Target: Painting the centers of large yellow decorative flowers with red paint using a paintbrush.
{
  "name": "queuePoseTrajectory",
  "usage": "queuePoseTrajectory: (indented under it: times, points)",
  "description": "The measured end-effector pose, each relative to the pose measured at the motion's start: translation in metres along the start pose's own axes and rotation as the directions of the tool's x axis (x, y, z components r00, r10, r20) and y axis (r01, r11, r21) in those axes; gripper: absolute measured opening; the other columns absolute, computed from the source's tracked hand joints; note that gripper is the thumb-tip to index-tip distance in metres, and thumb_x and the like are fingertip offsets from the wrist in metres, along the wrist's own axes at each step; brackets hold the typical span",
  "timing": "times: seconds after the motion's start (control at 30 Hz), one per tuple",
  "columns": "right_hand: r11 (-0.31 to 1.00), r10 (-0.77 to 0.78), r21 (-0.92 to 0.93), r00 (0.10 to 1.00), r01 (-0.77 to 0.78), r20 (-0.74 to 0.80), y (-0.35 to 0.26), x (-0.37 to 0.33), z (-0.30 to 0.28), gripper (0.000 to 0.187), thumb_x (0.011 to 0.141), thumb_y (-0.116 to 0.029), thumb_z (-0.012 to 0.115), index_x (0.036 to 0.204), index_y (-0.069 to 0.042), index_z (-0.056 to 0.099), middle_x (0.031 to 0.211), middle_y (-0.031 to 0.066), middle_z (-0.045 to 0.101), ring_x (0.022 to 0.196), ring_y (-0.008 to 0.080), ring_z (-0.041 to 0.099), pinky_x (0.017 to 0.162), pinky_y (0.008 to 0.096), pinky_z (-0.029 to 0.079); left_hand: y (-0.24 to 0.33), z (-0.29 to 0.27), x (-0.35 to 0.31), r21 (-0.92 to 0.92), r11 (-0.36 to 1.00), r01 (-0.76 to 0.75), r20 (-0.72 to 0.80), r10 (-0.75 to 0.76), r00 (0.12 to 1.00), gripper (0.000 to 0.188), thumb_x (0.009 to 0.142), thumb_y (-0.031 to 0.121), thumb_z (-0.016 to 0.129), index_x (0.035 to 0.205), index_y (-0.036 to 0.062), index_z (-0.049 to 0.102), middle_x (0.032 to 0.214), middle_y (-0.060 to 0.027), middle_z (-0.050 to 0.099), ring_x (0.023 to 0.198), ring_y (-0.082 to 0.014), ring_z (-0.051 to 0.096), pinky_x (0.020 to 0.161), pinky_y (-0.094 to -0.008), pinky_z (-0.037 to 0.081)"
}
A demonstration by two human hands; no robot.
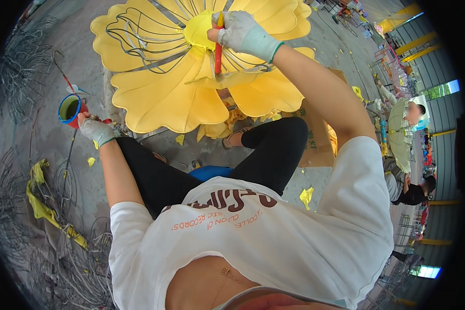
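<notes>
One red, yellow-tipped stick (218,58) is clamped in our gloved right hand (236,33), over the large yellow flower (163,106) in front of us; whether it touches, we cannot tell. Our gloved left hand (96,130) is closed around a blue-rimmed cup (70,109), left of the flower.

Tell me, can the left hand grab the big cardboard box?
Probably not yet: the left hand is holding a cup, and both legs lie between it and the cardboard box.
</notes>
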State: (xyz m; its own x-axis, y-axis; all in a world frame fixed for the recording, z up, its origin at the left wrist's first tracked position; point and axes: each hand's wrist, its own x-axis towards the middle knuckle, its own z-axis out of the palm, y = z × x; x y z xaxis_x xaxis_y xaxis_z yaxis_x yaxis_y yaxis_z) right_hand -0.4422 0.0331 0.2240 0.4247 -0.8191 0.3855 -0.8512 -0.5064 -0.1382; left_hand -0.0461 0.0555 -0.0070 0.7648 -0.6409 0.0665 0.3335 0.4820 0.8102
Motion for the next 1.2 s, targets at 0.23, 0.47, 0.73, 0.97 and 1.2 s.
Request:
queuePoseTrajectory:
  times: [0.23,0.47,0.73,0.97,1.2]
  points:
    - [0.975,0.164,0.131,0.978,-0.181,0.133,0.005,-0.015,-0.007,0.024,0.077,-0.030,0.060,0.076,-0.007,0.061,0.066,0.0061,0.061,0.059,0.0225,0.055,0.057,0.0304,0.045,0.067,0.006,-0.036,0.019,0.989,-0.146,0.147,0.142,0.979,0.028,0.093,0.028,0.049,0.068,0.0142,0.047,0.061,0.0033,0.041,0.053,-0.0103,0.037,0.053,-0.0240,0.031]
    - [0.948,0.048,0.316,0.973,0.027,-0.228,0.014,-0.031,-0.020,0.014,0.079,-0.015,0.067,0.086,-0.006,0.060,0.064,0.0024,0.055,0.049,0.0154,0.046,0.049,0.0268,0.039,0.154,0.016,-0.131,-0.114,0.974,0.193,0.380,-0.137,0.915,0.028,0.097,0.027,0.048,0.074,0.0116,0.047,0.068,0.0018,0.042,0.066,-0.0106,0.039,0.063,-0.0248,0.033]
    - [0.112,0.295,0.972,0.928,0.205,-0.229,-0.114,-0.130,-0.059,0.007,0.083,-0.008,0.058,0.086,-0.006,0.052,0.066,0.0054,0.052,0.044,0.0090,0.043,0.039,0.0185,0.033,0.151,0.009,-0.230,-0.037,0.935,0.353,0.524,-0.283,0.804,0.030,0.097,0.029,0.047,0.074,0.0103,0.046,0.065,0.0006,0.041,0.060,-0.0104,0.034,0.059,-0.0251,0.031]
    - [0.695,-0.167,0.620,0.921,0.363,-0.351,-0.149,-0.122,0.000,0.012,0.074,-0.002,0.066,0.086,-0.001,0.064,0.077,0.0045,0.061,0.059,0.0158,0.052,0.055,0.0257,0.042,0.116,0.016,-0.281,0.292,0.926,0.241,0.532,-0.366,0.763,0.035,0.099,0.033,0.044,0.074,0.0083,0.048,0.067,-0.0006,0.044,0.061,-0.0101,0.036,0.059,-0.0228,0.033]
    - [0.511,0.093,0.855,0.983,0.088,-0.157,-0.137,-0.144,0.007,0.007,0.078,-0.006,0.065,0.083,-0.003,0.062,0.076,0.0057,0.059,0.059,0.0143,0.048,0.056,0.0232,0.039,0.116,0.026,-0.299,0.408,0.897,0.169,0.573,-0.396,0.717,0.034,0.099,0.031,0.044,0.075,0.0073,0.049,0.069,-0.0015,0.045,0.063,-0.0107,0.037,0.059,-0.0223,0.033]
